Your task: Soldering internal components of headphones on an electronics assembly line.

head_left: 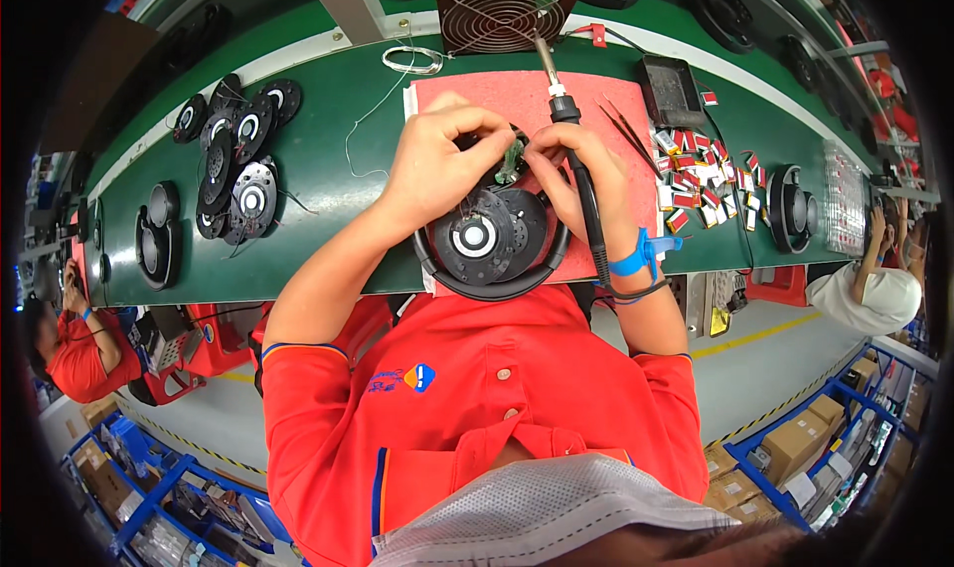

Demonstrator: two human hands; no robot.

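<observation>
A pair of black headphones (497, 289) lies on a pink mat, its ear cups opened up. Round black speaker plates (475, 237) rest within the headband. At the far ear cup shows a small green circuit board (511, 165). My left hand (447, 155) pinches thumb and forefinger together at the board's left edge; what is between the tips is hidden. My right hand (581, 164) keeps a soldering iron (588, 204) tucked in its grip, metal tip pointing away from me. Its thumb and forefinger come together at the board's right side.
Tweezers (628, 130) lie on the pink mat (467, 88). Many small red-and-white battery packs (701, 174) are heaped at right, below a black tray (672, 90). Speaker plates (253, 120) pile at left. A fan (505, 18) stands behind. More headphones (157, 237) flank the work; co-workers sit both sides.
</observation>
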